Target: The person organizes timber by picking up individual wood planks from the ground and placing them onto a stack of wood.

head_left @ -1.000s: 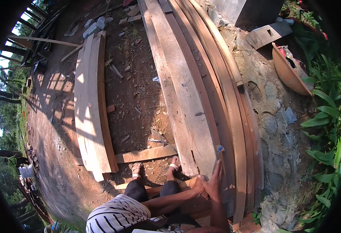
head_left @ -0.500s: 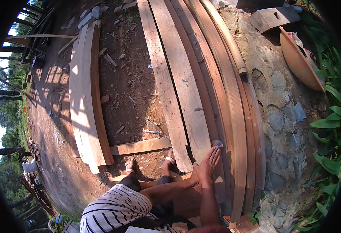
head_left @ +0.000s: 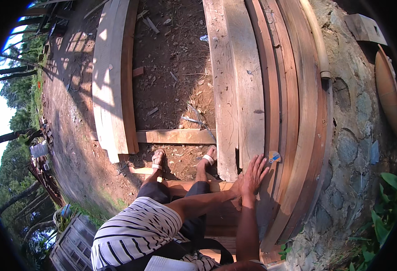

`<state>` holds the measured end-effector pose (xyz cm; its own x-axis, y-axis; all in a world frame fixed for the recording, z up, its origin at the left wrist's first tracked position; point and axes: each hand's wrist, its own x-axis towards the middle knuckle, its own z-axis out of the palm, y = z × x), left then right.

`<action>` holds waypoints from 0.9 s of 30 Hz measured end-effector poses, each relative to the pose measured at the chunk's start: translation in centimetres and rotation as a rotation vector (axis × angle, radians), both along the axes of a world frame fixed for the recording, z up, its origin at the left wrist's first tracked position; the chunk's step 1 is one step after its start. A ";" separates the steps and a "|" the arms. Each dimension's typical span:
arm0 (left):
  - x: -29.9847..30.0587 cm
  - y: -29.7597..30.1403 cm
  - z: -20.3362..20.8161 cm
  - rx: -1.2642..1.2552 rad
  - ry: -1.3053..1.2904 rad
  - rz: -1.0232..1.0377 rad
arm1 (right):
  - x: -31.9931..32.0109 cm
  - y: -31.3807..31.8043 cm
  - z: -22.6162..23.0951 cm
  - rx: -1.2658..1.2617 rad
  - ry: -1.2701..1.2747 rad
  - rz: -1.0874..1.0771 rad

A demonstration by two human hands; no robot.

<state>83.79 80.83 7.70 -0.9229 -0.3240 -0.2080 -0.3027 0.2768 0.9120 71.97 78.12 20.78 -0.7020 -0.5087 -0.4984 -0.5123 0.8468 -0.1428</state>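
Hand position: the right hand lies flat, fingers extended and slightly spread, at the near end of the wide pale plank. This plank lies lengthwise on the person's right, beside a narrower plank. The left hand sits against the right at the wrist side; its fingers are mostly hidden, so I cannot tell whether they pinch anything.

Hazards, in my judgement:
1. Uneven pressure on the plank end could make it shift.
2. Sideways movement of either plank could trap fingers in the dark gap between the 2.
3. Rough edges could drive splinters into bare skin.
4. A falling plank could strike the sandalled feet.

Surface and site: brown soil with scattered chips, crossed by a timber crosspiece. A second plank stack lies left; a rough stone ledge borders the right.
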 end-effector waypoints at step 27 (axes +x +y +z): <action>66.6 -53.1 16.7 0.590 -0.646 0.985 | 39.4 -17.0 11.4 -0.082 -0.305 -0.224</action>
